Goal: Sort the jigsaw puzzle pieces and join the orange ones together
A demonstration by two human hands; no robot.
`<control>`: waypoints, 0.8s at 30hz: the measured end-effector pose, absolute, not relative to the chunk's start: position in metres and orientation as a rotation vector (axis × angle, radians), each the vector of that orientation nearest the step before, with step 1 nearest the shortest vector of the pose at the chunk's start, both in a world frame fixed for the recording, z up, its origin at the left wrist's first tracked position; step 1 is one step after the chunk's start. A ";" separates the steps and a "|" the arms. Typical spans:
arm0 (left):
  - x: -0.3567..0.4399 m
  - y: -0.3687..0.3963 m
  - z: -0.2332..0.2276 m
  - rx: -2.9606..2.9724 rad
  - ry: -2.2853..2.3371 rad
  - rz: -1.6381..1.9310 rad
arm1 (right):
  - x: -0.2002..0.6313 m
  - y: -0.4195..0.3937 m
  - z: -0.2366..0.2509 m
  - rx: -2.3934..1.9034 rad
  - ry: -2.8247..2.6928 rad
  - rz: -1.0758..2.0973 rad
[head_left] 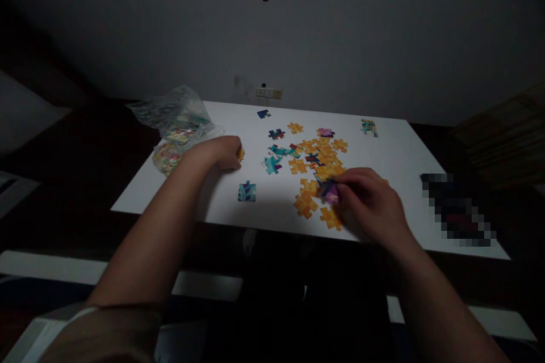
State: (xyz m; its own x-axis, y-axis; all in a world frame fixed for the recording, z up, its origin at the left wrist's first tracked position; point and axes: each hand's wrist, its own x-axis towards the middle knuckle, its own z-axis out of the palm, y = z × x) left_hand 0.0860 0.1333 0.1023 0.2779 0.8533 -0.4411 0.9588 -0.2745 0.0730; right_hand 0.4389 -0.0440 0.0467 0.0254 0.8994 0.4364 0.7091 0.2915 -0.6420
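Note:
My right hand (368, 201) pinches a purple and dark blue jigsaw puzzle piece (331, 191) over the near side of a heap of orange puzzle pieces (324, 156). To the left, my left hand (227, 153) is closed on an orange puzzle piece (241, 154), of which only an edge shows. That hand is beside a clear plastic bag (187, 119) with colourful contents. Teal pieces (272, 165) lie between the hands, left of the heap. A blue patterned piece (247, 191) rests alone near the front edge.
The white table (383, 159) stands against a grey wall with a socket plate (269, 93). Single pieces lie farther off: a dark blue one (263, 114) at the back and a yellow and blue one (369, 127) at the back right. A pixelated dark object (457, 212) lies at the right.

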 end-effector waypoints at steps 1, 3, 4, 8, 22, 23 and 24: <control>0.087 0.134 0.104 2.215 1.650 -0.476 | 0.420 -0.039 0.047 -1.402 -1.790 0.360; 0.089 0.133 0.106 2.200 1.660 -0.499 | 0.381 -0.024 0.045 -1.351 -1.917 0.500; 0.089 0.131 0.106 2.197 1.671 -0.501 | 0.365 -0.015 0.044 -1.356 -1.970 0.533; 0.088 0.120 0.104 2.251 1.688 -0.409 | 0.323 0.013 0.040 -1.467 -2.123 0.506; 0.112 0.000 0.083 1.837 1.278 0.882 | 0.403 -0.070 0.021 -1.302 -2.271 0.163; 0.130 -0.016 0.075 1.728 1.200 0.951 | 0.405 -0.070 0.016 -1.313 -2.219 0.156; 0.151 -0.031 0.067 1.654 1.136 0.992 | 0.408 -0.069 0.013 -1.313 -2.159 0.160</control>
